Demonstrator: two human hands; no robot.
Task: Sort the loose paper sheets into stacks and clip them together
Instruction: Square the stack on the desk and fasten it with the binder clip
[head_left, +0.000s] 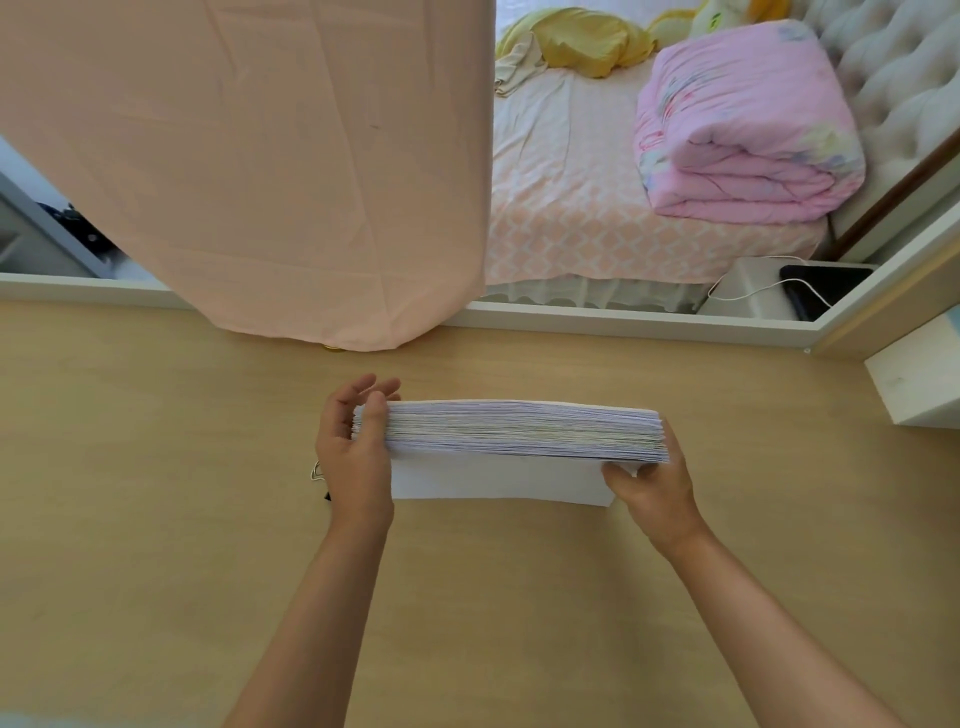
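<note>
A thick stack of white paper sheets (524, 431) stands on its long edge on the wooden desk (156, 467), its upper edges facing me. My left hand (353, 452) lies flat against the stack's left end, fingers straight behind it and thumb across the sheet edges. Gripping the right end, my right hand (654, 483) has its thumb on the near sheet and its fingers hidden behind. A binder clip (321, 483) with a wire handle peeks out beside my left wrist, mostly hidden.
A peach cloth (260, 156) hangs down onto the desk's far edge. A white box (914, 379) sits at the desk's right side. Beyond the desk is a bed with a folded pink quilt (743, 130).
</note>
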